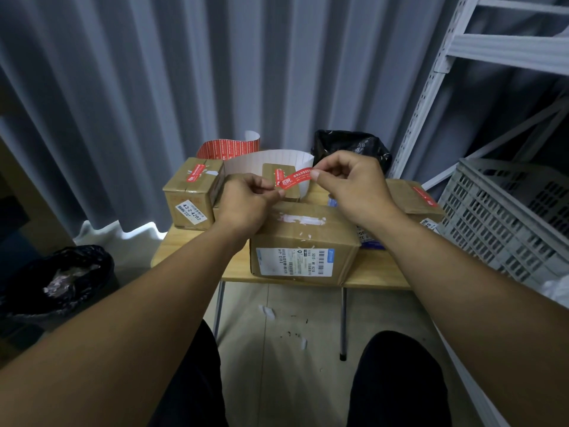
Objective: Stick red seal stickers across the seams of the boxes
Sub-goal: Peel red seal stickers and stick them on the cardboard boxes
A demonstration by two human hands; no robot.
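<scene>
In the head view, a red seal sticker (294,179) is being held stretched in the air just above the far edge of the large cardboard box (304,241). Its left end is being pinched by the left hand (246,204) and its right end by the right hand (351,183), with the remaining fingers being kept curled.

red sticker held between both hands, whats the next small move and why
Probably lower the red sticker, pinched at its ends by the left hand and right hand, onto the top of the front box, which shows no red seal, unlike the left box.
</scene>
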